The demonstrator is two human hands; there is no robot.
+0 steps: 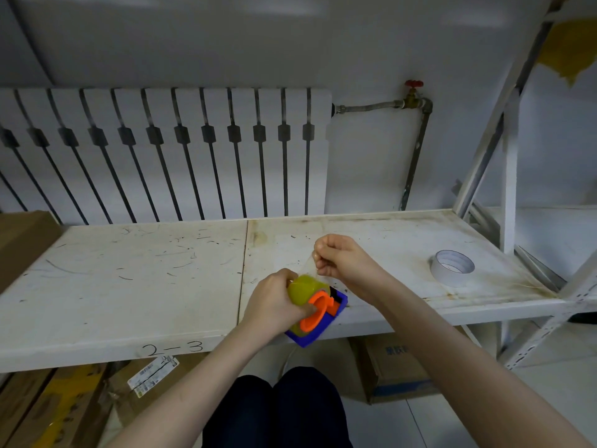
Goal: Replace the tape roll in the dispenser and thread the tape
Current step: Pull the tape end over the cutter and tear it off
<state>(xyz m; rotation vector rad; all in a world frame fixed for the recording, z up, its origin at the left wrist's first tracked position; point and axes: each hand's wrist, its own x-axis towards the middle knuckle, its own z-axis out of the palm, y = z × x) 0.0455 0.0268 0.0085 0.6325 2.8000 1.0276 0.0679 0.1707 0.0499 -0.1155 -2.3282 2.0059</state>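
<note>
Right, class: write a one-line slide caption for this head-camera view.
Left hand steadies the blue dispenser while right hand pulls clear tape from the yellow roll.

My forearms are bare to the frame's lower edge; no sleeves show. My left hand (274,302) and right hand (342,260) carry no gloves, rings, watch or bracelet. My dark navy fabric trousers (277,412) cover both legs, plain, without visible markings.

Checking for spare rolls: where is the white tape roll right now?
In the head view, the white tape roll lies flat on the right part of the white shelf, right of both hands, near the rack's upright.
</note>
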